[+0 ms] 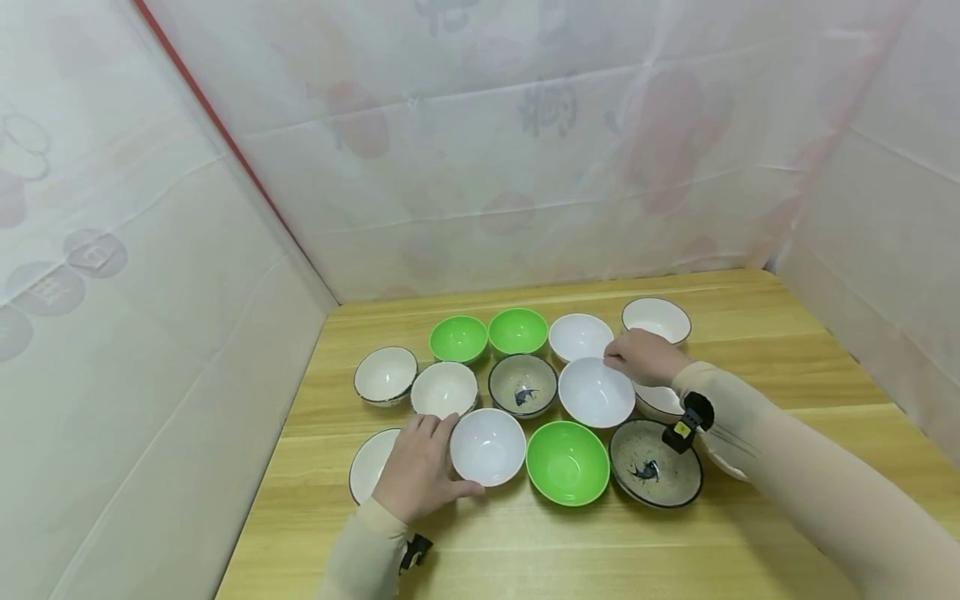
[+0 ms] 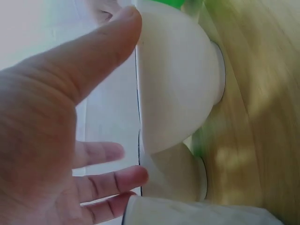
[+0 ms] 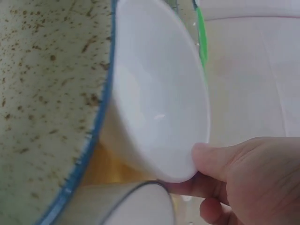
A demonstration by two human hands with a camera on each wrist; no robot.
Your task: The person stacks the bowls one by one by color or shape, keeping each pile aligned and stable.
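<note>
Closest to the viewer, two beige sleeves reach over a light wooden tabletop [image 1: 750, 533] packed w/ bowls in three rough rows.

Left hand [image 1: 417, 468] cups the near-left plain white bowl [image 1: 487, 446]: fingers relaxed and spread, thumb along its front side, palm against its left wall. In the left wrist view the thumb [image 2: 98, 56] lies straight on that bowl's rim; nothing is pinched. A dark-rimmed white bowl [image 1: 367, 467] sits partly under that hand's wrist side.

Right hand [image 1: 643, 357] pinches the far rim of the mid-row plain white bowl [image 1: 596, 392]; the right wrist view shows the thumb [image 3: 220, 159] curled over its edge w/ fingers beneath. That bowl sits in the middle row, just right of a speckled grey bowl w/ a fish motif [image 1: 522, 385].

Front row, right of the left hand's bowl: a bright green plastic bowl [image 1: 567, 462], then another speckled fish bowl [image 1: 656, 475]. Back row: two green bowls [image 1: 459, 338] [image 1: 517, 331], a white bowl [image 1: 580, 337], a dark-rimmed white bowl [image 1: 656, 320]. Mid row, left: a dark-rimmed cream bowl [image 1: 386, 375] and a cream bowl [image 1: 444, 389]. One more dark-rimmed bowl [image 1: 658, 402] lies under the right wrist.

White printed sheeting [image 1: 480, 150] walls in the tabletop on three sides.
</note>
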